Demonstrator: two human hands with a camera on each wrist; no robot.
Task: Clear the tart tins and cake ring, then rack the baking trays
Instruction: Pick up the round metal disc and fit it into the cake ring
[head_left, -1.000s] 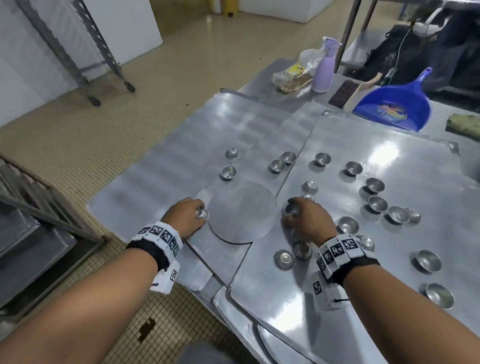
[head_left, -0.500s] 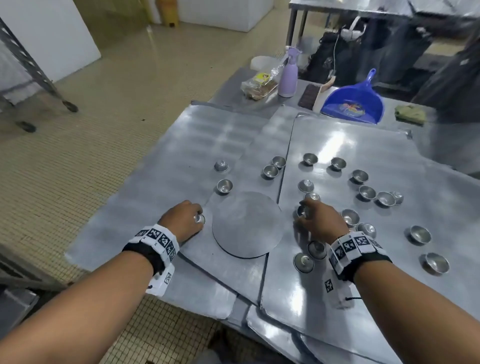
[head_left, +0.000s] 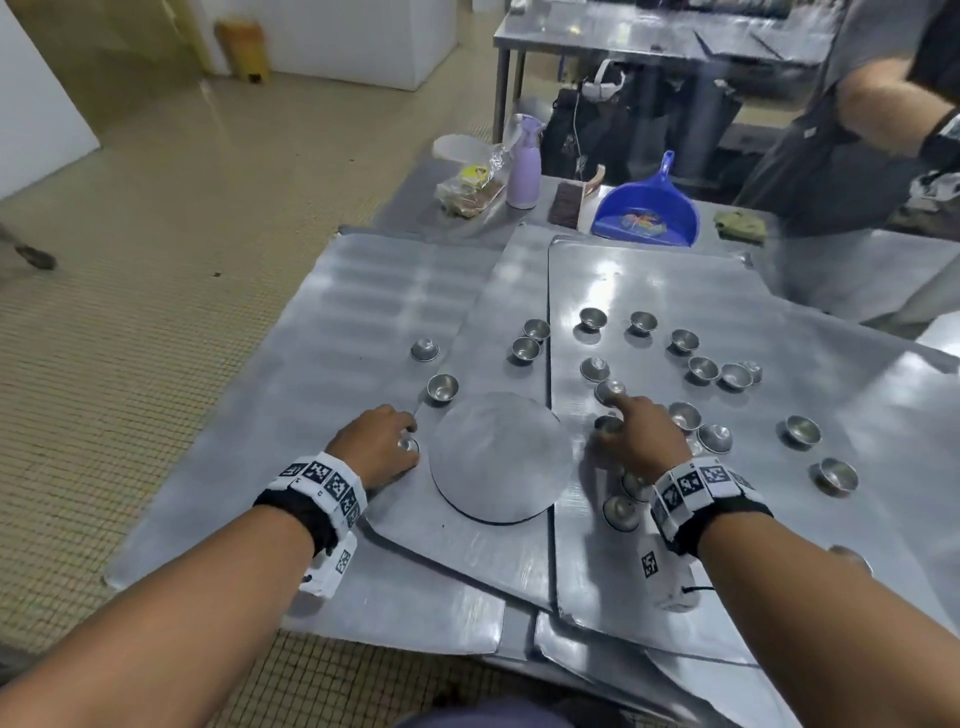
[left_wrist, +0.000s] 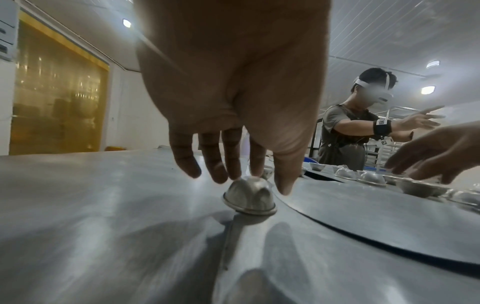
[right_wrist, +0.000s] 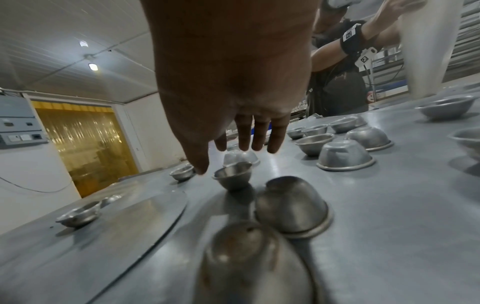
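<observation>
— Reaching with which hand for which tin?

— Reaching with the right hand: fingers stretched out loosely, holding nothing, hovering over an upright tin sitting just under the thumb, on the near-left part of the right baking tray. Lying just beyond the fingertips, a little farther off, an upturned tin. Probably picking one of these two next.

— And on the left?

— Resting the left hand on a domed tin, mouth down on the left baking tray, just left of the round disc. Fingertips touching its top, thumb alongside, seemingly pinching lightly; not lifting yet.

— Other tins?

— Lying scattered across the right part of the surface, nearer the right hand.
</observation>
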